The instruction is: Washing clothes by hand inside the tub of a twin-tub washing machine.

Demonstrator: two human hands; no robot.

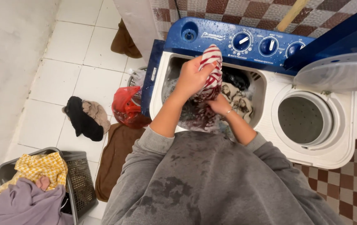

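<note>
My left hand point(192, 77) grips a wet red-and-white striped cloth point(212, 68) over the wash tub point(168, 83) of the twin-tub washing machine point(337, 141); my right hand point(220, 105) holds its lower end. At near left a grey laundry basket point(80, 175) holds yellow and lilac clothes.

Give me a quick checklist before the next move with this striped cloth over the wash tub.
1. Left hand has a grip on the red and white striped cloth: ok.
2. Right hand holds the cloth's lower end: ok.
3. Cloth is over the wash tub, not the floor: ok.
4. Spin tub has nothing in it: ok.
5. Spin tub lid is raised: ok.
6. Water level in tub: cannot tell.
</note>
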